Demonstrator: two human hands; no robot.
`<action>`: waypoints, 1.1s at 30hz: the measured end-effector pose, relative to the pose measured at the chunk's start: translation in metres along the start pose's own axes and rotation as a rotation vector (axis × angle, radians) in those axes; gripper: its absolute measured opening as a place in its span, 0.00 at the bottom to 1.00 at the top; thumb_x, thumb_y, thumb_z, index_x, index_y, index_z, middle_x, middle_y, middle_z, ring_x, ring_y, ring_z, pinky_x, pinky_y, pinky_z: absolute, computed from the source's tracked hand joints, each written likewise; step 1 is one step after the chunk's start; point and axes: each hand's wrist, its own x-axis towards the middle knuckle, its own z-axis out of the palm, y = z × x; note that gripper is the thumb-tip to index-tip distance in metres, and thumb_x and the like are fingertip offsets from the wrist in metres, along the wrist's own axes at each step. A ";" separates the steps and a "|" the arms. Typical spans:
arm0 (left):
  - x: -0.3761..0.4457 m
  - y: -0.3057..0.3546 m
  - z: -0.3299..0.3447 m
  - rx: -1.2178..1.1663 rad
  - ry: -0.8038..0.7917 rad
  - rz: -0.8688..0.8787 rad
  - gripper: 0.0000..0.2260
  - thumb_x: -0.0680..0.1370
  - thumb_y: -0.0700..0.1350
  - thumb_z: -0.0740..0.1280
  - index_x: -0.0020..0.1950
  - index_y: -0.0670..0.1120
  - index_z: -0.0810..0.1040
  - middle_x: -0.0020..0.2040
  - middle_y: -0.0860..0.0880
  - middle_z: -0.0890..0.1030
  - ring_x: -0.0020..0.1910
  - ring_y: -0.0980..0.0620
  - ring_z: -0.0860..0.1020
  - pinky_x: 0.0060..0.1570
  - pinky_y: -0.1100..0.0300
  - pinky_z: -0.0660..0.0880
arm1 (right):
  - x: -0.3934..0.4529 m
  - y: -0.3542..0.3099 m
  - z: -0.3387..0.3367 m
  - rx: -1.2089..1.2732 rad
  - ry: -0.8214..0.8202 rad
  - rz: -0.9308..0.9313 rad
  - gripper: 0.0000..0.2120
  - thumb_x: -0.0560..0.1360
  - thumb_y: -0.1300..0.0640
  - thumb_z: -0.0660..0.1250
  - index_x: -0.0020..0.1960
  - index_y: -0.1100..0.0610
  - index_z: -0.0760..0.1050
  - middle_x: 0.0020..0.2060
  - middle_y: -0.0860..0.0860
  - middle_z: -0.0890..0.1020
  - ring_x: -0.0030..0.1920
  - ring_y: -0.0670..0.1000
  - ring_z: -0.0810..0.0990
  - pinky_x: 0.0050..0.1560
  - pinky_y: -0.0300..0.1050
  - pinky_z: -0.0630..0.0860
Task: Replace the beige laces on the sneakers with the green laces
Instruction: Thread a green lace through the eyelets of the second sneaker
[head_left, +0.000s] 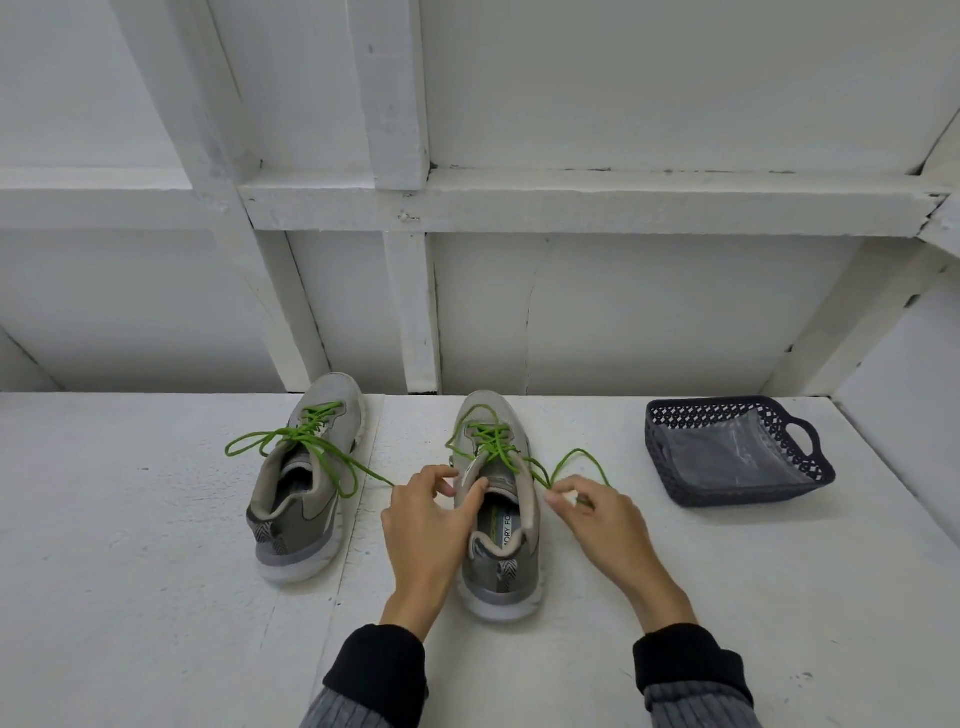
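Left hand (423, 512) holds the sneaker (496, 499) collar; right hand (597, 512) pinches green lace (576, 460) at three o'clock — tugging could unthread it.

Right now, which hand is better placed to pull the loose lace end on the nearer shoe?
Probably the right hand: it already pinches the green lace beside the shoe. The left hand rests on the collar.
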 end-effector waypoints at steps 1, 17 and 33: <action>0.000 -0.001 0.001 -0.015 -0.023 0.002 0.11 0.73 0.61 0.70 0.51 0.58 0.79 0.46 0.60 0.78 0.51 0.57 0.72 0.53 0.55 0.67 | -0.001 0.000 0.004 0.071 -0.032 -0.014 0.09 0.77 0.47 0.66 0.39 0.47 0.76 0.26 0.42 0.70 0.29 0.41 0.67 0.33 0.38 0.62; -0.003 -0.004 0.008 -0.231 -0.088 0.064 0.14 0.79 0.47 0.67 0.63 0.58 0.79 0.53 0.60 0.77 0.55 0.63 0.74 0.51 0.70 0.69 | -0.004 0.011 -0.001 0.190 -0.134 0.060 0.13 0.77 0.52 0.67 0.35 0.55 0.79 0.26 0.42 0.77 0.28 0.39 0.71 0.34 0.33 0.66; -0.006 -0.007 0.002 -0.279 -0.024 0.039 0.13 0.79 0.49 0.67 0.56 0.69 0.77 0.51 0.61 0.79 0.54 0.65 0.76 0.46 0.66 0.71 | -0.024 0.037 -0.003 0.267 0.221 0.318 0.20 0.79 0.48 0.64 0.36 0.61 0.80 0.28 0.50 0.79 0.30 0.50 0.75 0.27 0.35 0.68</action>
